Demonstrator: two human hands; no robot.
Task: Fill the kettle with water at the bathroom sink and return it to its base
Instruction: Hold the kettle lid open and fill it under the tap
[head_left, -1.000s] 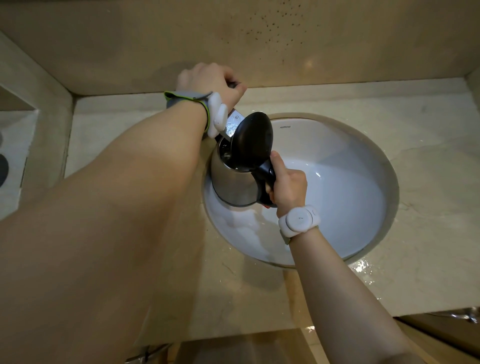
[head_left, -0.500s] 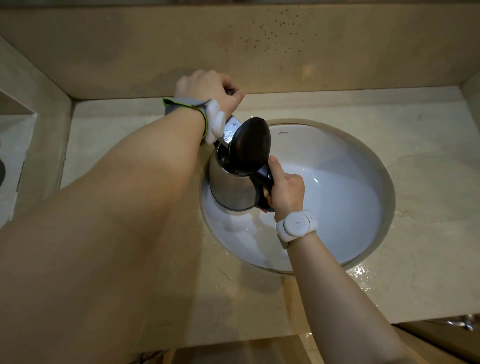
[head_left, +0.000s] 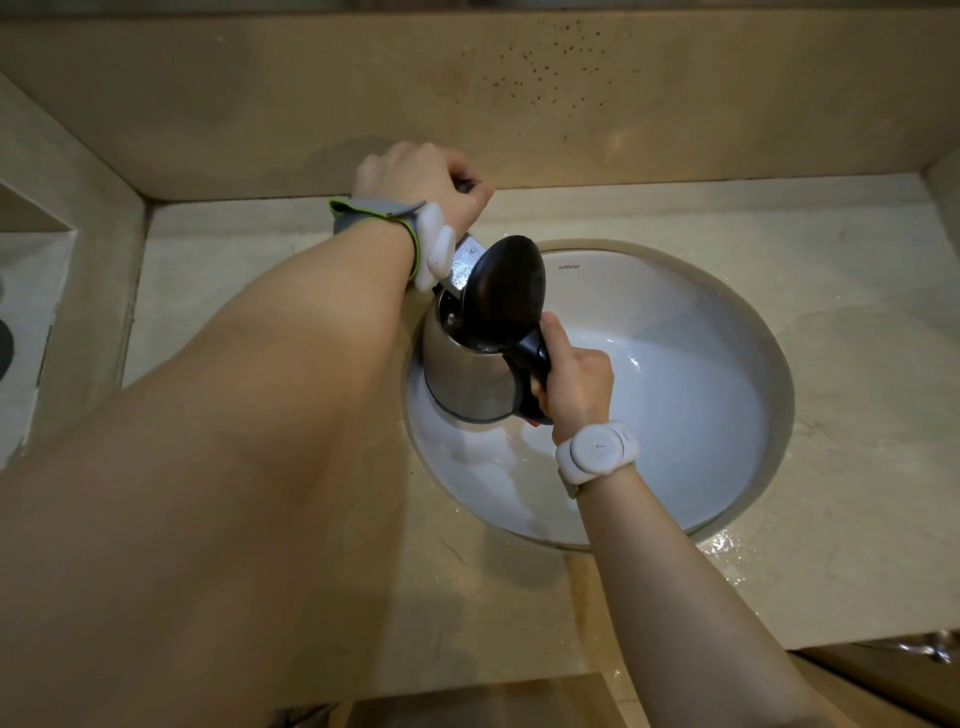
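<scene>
Kettle (head_left: 467, 374): hold level with mouth under tap (head_left: 464, 260), lid (head_left: 504, 291) open. Right hand (head_left: 576, 384) wrapped round handle (head_left: 535, 358), left hand (head_left: 421, 182) curled on tap's lever (head_left: 466, 185). Shut off before overfilling.

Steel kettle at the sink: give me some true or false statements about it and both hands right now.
1. The silver steel kettle has its black lid standing open. True.
2. The right hand grips the kettle's black handle. True.
3. The left hand hangs free, touching nothing. False: the left hand grips the chrome tap behind the kettle.
4. The kettle is upside down. False: its mouth faces up, within the white round sink basin.
</scene>
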